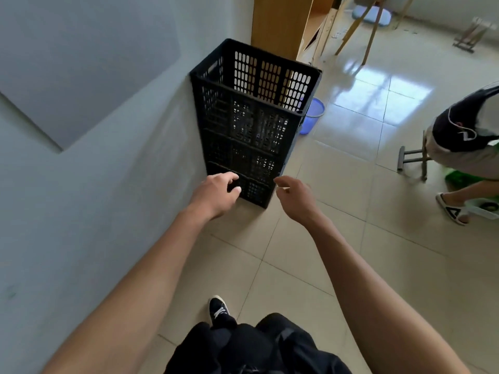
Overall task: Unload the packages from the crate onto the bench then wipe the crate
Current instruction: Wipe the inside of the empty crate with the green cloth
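A tall black slotted plastic crate (251,125), seemingly several stacked, stands on the tiled floor against the pale wall, its top open. No packages show in the part of its inside that I can see. My left hand (216,194) reaches out in front of the crate's near lower face with loosely curled fingers and holds nothing; whether it touches the crate is unclear. My right hand (295,197) hovers by the crate's near right corner, fingers relaxed and empty.
The pale wall (94,157) runs along the left. A blue basket (312,116) sits behind the crate, beside a wooden cabinet (278,25). A person (467,141) crouches at the right near a metal stool (413,157). Wooden easel legs (359,31) stand farther back.
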Demonstrator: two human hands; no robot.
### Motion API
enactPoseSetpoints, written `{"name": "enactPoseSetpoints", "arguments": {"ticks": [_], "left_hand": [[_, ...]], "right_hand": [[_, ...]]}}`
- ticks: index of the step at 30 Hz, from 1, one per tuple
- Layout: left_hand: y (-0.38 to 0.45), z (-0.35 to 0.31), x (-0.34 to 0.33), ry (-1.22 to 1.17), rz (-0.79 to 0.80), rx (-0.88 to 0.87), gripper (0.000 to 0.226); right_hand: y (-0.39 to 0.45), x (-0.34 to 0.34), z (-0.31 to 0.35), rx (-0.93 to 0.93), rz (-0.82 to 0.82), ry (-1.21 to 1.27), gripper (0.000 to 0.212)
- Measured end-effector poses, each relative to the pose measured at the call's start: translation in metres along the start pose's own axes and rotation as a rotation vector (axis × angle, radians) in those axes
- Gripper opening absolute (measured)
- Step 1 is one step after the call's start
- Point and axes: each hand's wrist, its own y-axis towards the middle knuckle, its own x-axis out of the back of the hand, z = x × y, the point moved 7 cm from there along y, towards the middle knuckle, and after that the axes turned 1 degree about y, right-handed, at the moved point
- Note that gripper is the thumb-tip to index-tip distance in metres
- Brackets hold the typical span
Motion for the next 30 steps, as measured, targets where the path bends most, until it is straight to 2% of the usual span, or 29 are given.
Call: {"name": "enactPoseSetpoints", "arguments": {"ticks": [5,9,16,20,25,30], "left_hand": [[0.071,-0.011,0.013,0.050,-0.017,-0.045,0.041],[0.135,-0.023,0.014,0.099,-0.017,-0.063,0.042],[0.243,-0.060,0.010,0.122,0.007,-0.049,0.042],[0.289,-0.074,0.013,0.095,-0.041,-0.040,0.041],[0.333,-0.079,0.002,0.055,-0.050,-0.015,0.040],[0.381,-0.075,0.002,0.069,-0.146,-0.027,0.034]], "right_hand": [[0.058,0.017,0.002,-0.041,-0.038,0.048,0.035],[0.114,0.032,-0.008,-0.070,-0.048,0.078,0.043],[0.225,0.073,-0.027,-0.021,-0.056,0.093,0.046],[0.284,0.088,-0.025,0.029,-0.043,0.056,0.046],[0.336,0.088,-0.019,0.060,-0.012,0.038,0.047],[0.394,0.080,-0.011,0.097,0.026,0.016,0.046]]}}
